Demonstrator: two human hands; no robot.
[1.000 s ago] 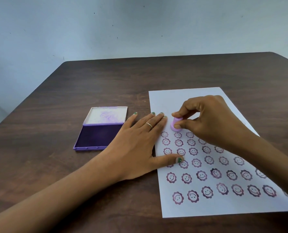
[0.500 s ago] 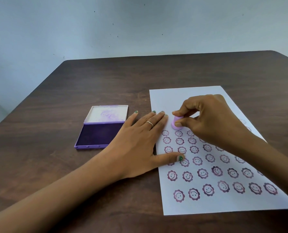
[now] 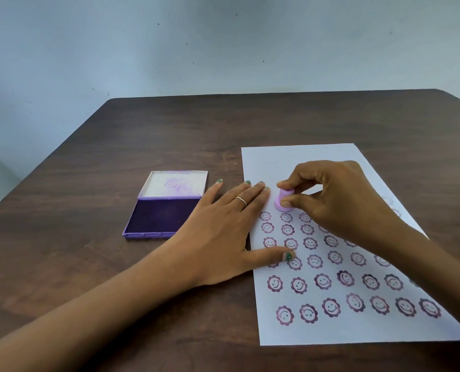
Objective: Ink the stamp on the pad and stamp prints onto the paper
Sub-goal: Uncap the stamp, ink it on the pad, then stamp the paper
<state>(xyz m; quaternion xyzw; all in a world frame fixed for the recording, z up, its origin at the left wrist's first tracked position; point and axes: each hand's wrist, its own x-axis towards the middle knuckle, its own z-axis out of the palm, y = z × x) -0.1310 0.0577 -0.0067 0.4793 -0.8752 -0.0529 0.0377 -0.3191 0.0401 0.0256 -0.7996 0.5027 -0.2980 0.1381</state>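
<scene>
A white sheet of paper [image 3: 285, 162] lies on the right of the table, covered with several rows of purple smiley-flower prints. My right hand [image 3: 339, 197] pinches a small pink stamp [image 3: 283, 201] between thumb and fingers, its base down on the paper just above the top row of prints. My left hand [image 3: 223, 232] lies flat with fingers spread, pressing the paper's left edge. A purple ink pad [image 3: 161, 217] sits open to the left of my left hand, its white lid [image 3: 175, 183] folded back.
The dark wooden table [image 3: 116, 146] stretches to a pale wall behind. Bare paper remains above the stamp.
The stamp has stayed at the same spot above the top row, under my right hand. The view has shifted slightly; my left hand holds its place.
</scene>
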